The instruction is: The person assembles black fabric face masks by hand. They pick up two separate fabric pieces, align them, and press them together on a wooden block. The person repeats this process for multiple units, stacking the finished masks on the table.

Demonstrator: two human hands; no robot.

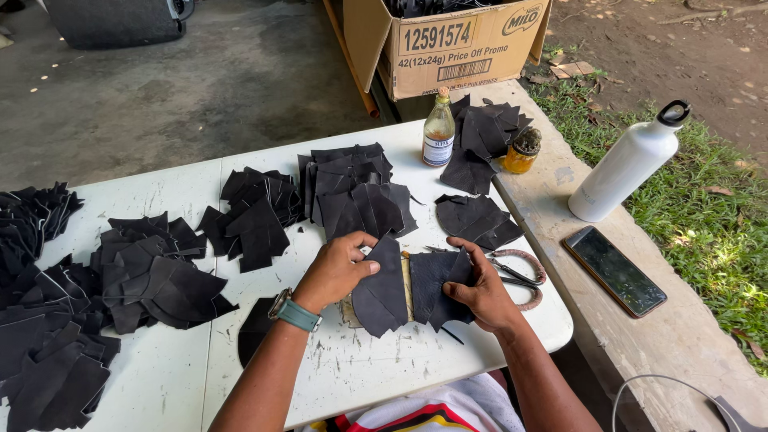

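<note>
At surface's six o'clock edge, left hand (334,268) pinches one black leather piece (382,290), right hand (478,290) grips another (436,282); edges best aligned flush, scissors (512,274) at three o'clock.

A white bottle (624,170) and dark phone (614,270) lie right. A cardboard box (448,44) sits at top, a glass bottle (438,130) below it.

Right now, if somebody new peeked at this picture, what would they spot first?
Probably the two hands in the middle: the left hand and right hand each press a black leather piece on the white table. Next, the piles of black cut pieces covering the table's left side, and the tall white bottle standing on the bench at right.
</note>
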